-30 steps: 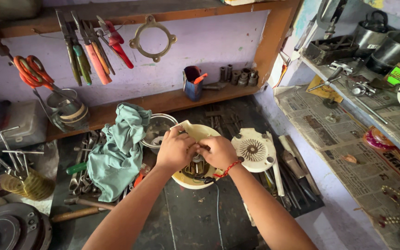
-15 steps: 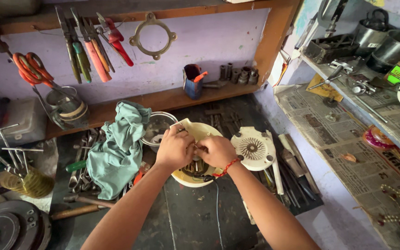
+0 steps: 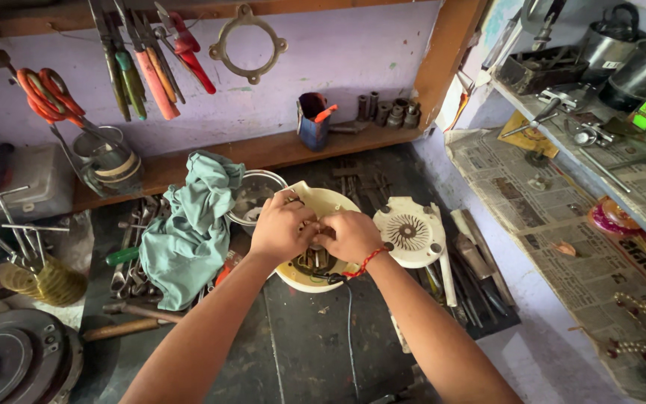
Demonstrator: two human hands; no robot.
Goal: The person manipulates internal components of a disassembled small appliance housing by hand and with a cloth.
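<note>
Dark workbench [image 3: 300,352], crowded. Left of the hands, a crumpled teal cloth [image 3: 188,224] lies over a scatter of wrenches and hand tools; a small metal bowl [image 3: 252,198] sits just behind it, partly covered by the cloth and the left hand. Right of the hands, a cream vented cover plate [image 3: 407,232] lies flat, resting on more loose tools and a white strip. Behind, a wooden shelf carries a blue cup [image 3: 312,120] and a row of small dark metal cylinders [image 3: 390,111]. Pliers and cutters [image 3: 147,63] hang on the lilac wall, with orange-handled scissors [image 3: 42,93] and a metal ring gasket [image 3: 248,45]. A side shelf lined with newspaper [image 3: 562,217] runs along the right.

Both hands cover the middle of the work, so the fingertips and whatever they grip are hidden. Bottom left, a grey round metal part [image 3: 9,359] is cut off by the frame edge.

The thing worked on is a round cream-yellow appliance housing [image 3: 315,206], open at the top, sitting at the centre of the bench, with dark windings or metal parts visible inside under the hands. A thin wire trails from it toward the person.

Left hand [image 3: 282,228]: fingers curled and bunched, pressed down into the housing. Right hand [image 3: 353,236]: likewise curled, knuckles up, touching the left; red thread band at the wrist. Whether either pinches a part cannot be told.
</note>
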